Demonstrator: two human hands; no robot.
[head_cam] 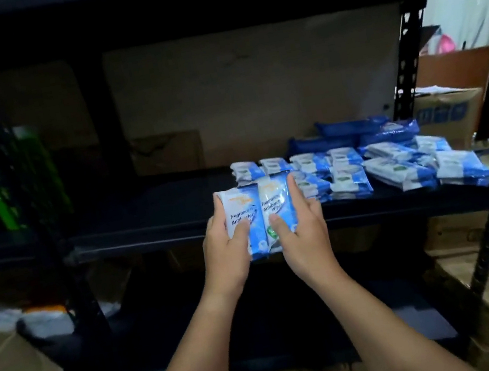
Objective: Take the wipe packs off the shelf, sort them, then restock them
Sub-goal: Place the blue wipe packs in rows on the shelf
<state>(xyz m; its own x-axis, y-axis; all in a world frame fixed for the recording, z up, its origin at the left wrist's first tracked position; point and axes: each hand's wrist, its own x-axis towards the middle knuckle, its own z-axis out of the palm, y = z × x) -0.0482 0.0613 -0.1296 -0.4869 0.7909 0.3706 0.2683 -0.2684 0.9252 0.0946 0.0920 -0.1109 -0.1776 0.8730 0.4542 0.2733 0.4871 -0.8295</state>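
Your left hand (226, 247) grips one pack (235, 216) | right hand (302, 234) grips another (276, 206) — touching | stock (396, 165) on shelf (150, 211) — 2 o'clock

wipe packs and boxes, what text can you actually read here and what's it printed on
"Fragrance F…", "Antibacteri…": left hand's pack, partly covered.
"Fragrance", "Antibact…", "Wipe…": right hand's pack.
Shelf packs: too small to read.
Cardboard box: blue print, too blurred to read.
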